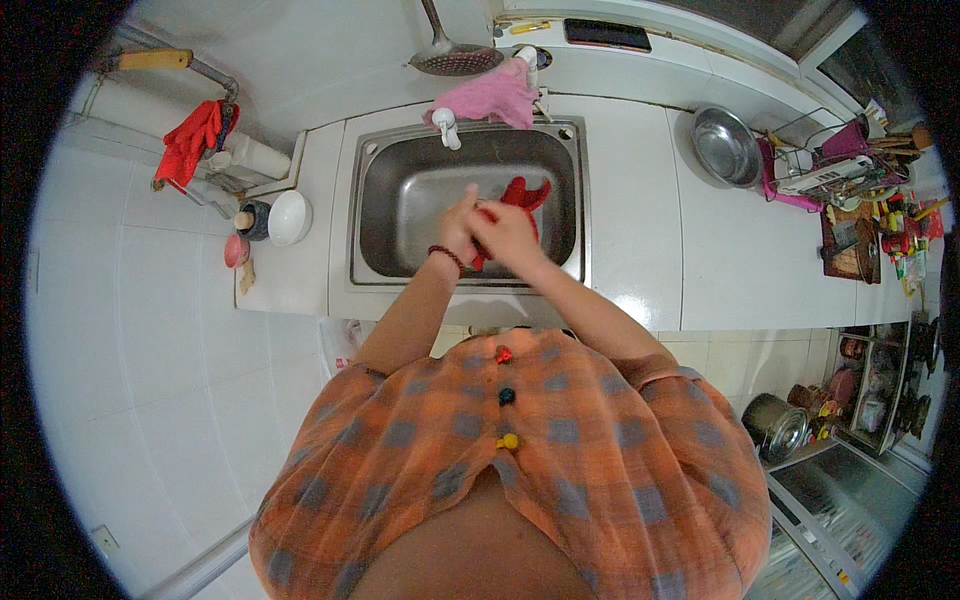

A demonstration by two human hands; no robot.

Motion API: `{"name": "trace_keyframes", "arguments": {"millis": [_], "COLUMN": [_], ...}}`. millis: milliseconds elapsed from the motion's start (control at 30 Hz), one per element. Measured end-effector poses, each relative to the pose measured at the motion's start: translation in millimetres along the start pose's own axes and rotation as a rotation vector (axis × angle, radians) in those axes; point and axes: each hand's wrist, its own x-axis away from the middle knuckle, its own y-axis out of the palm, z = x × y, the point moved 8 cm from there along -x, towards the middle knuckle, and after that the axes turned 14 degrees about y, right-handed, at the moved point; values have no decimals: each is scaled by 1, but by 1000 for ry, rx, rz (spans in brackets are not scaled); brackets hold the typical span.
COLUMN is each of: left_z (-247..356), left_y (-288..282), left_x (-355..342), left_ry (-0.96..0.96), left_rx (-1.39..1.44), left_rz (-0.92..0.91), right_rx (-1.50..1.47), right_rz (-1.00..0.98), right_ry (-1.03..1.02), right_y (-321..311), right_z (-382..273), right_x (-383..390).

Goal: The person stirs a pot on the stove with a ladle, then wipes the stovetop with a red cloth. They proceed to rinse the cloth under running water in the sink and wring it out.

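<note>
Over the sink basin (420, 175) my left hand (459, 226) and my right hand (507, 237) come together, slightly smeared by motion. A red rubber glove (527, 195) is bunched between and beneath them. Its finger-like ends stick out beyond my right hand, and a bit of red shows below, near my left wrist. Both hands look closed on it; the left thumb points up, while the left fingers are mostly covered by the right hand. A dark bead bracelet (446, 259) circles my left wrist.
Behind the basin stands a white faucet (446, 128) with a pink cloth (490, 100) draped over its pipe. A skimmer (455, 58) hangs above. Left are a white bowl (290, 218) and hanging red gloves (190, 143); right, a metal bowl (727, 147) and a dish rack (825, 175).
</note>
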Motion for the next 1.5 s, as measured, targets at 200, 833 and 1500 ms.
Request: {"name": "trace_keyframes", "arguments": {"millis": [200, 833, 1500], "left_z": [-24, -5, 66], "left_y": [36, 47, 82], "left_x": [2, -13, 24], "left_ry": [-21, 78, 132], "left_rx": [-58, -28, -292], "left_rz": [255, 99, -145], "right_rx": [404, 363, -326], "right_rz": [313, 376, -486], "right_ry": [64, -78, 481], "right_y": [-46, -47, -51], "right_z": [9, -7, 45], "right_x": [-54, -39, -36]}}
